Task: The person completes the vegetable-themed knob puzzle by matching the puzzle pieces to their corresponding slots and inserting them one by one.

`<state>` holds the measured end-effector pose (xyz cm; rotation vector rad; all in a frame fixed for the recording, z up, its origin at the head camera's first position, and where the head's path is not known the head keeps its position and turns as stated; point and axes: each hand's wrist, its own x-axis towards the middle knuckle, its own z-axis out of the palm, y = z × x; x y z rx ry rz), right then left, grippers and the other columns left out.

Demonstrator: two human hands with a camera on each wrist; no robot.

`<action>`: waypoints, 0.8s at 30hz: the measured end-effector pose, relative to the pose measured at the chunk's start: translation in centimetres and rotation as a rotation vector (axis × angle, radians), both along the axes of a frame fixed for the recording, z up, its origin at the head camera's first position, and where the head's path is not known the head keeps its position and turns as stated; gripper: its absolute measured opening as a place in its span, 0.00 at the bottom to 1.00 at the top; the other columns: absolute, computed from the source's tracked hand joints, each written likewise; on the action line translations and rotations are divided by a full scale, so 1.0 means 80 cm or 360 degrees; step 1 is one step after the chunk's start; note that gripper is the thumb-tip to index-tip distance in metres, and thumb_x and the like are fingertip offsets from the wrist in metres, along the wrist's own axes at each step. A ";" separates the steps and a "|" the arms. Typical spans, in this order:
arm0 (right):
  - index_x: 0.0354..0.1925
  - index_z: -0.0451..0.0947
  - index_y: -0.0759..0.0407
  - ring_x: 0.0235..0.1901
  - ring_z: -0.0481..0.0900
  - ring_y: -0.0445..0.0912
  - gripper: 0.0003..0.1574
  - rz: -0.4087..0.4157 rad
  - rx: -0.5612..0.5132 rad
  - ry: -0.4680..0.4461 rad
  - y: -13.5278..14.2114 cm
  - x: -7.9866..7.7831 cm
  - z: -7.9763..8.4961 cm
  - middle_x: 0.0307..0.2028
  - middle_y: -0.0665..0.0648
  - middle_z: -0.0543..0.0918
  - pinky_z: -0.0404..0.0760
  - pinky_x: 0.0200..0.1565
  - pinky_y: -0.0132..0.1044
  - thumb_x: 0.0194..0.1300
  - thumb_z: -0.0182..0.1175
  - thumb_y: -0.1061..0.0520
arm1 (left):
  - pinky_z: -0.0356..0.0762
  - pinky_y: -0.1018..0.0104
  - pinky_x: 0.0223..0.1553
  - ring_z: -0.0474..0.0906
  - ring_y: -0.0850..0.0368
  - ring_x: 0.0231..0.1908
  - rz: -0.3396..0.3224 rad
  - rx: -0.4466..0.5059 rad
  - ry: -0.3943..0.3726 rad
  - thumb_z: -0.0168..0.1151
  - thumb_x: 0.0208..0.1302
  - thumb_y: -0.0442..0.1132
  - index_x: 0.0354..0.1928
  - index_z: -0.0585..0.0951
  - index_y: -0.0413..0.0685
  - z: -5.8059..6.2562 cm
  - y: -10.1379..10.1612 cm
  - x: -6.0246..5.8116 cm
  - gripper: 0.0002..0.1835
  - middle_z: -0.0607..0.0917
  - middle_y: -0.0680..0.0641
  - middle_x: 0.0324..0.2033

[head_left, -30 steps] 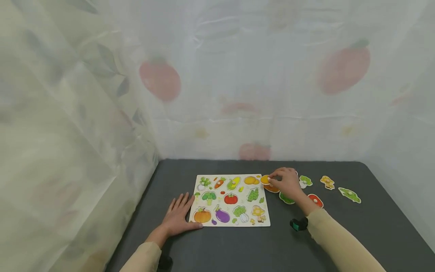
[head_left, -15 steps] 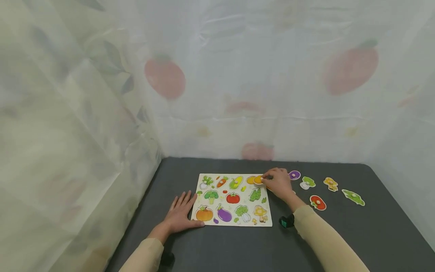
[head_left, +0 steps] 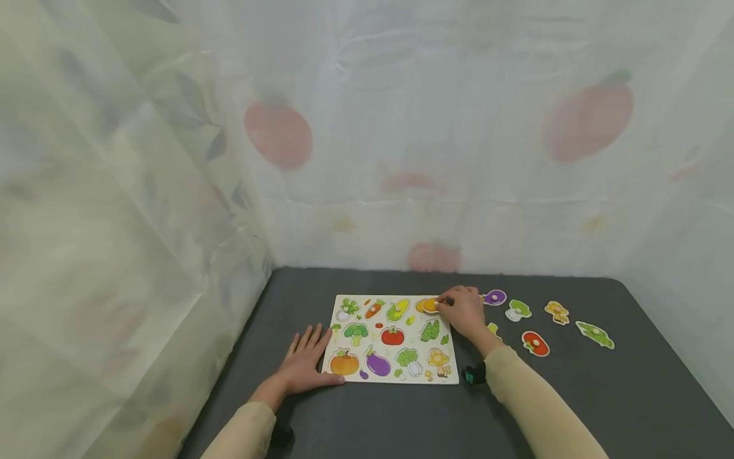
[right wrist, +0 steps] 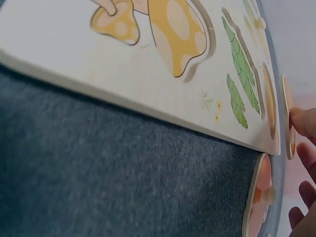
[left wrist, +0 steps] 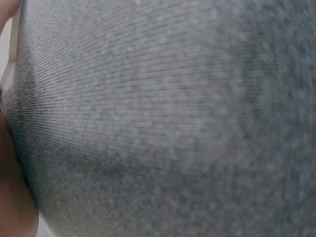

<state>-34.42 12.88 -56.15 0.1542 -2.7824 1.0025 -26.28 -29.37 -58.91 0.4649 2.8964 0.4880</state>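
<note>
Puzzle board (head_left: 421, 349) sat near the surface's (head_left: 373, 421) far edge, toward its far-left corner. Left hand (head_left: 302, 368) was spread wide at the board's left edge, gripping nothing. Right hand (head_left: 463, 313) pinched a yellow piece (head_left: 429, 306) at the board's far-right corner. Tomato piece (head_left: 535, 344) lay toward the surface's right edge.

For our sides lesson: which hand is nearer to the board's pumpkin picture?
Left. The left hand rests beside the pumpkin picture; the right hand is across the board, near its upper right corner.
</note>
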 end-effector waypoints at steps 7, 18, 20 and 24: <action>0.43 0.91 0.53 0.65 0.63 0.65 0.13 -0.0020 -0.0041 -0.0023 -0.007 -0.006 -0.007 0.53 0.62 0.82 0.58 0.68 0.64 0.66 0.70 0.48 | 0.31 0.36 0.75 0.37 0.38 0.79 -0.0018 0.0052 0.0001 0.63 0.49 0.81 0.83 0.51 0.51 0.007 0.003 0.003 0.67 0.48 0.39 0.80; 0.41 0.90 0.51 0.66 0.62 0.63 0.11 -0.0011 -0.0056 -0.0085 -0.018 -0.009 -0.013 0.54 0.60 0.81 0.55 0.68 0.63 0.66 0.70 0.47 | 0.30 0.37 0.75 0.36 0.40 0.79 -0.0001 0.0052 -0.0043 0.64 0.50 0.80 0.83 0.51 0.53 0.011 0.005 0.005 0.66 0.47 0.41 0.81; 0.41 0.90 0.51 0.66 0.62 0.63 0.10 -0.0008 -0.0058 -0.0088 -0.019 -0.008 -0.013 0.54 0.60 0.81 0.55 0.68 0.63 0.67 0.70 0.47 | 0.31 0.36 0.75 0.36 0.39 0.79 0.0003 0.0044 -0.0047 0.64 0.50 0.80 0.83 0.51 0.53 0.014 0.006 0.005 0.66 0.48 0.40 0.81; 0.41 0.90 0.51 0.66 0.61 0.63 0.10 -0.0005 -0.0059 -0.0098 -0.021 -0.009 -0.015 0.54 0.60 0.80 0.55 0.68 0.63 0.67 0.69 0.47 | 0.31 0.36 0.75 0.36 0.38 0.79 0.0002 0.0022 -0.0060 0.64 0.51 0.80 0.83 0.51 0.52 0.020 0.008 0.007 0.66 0.48 0.39 0.81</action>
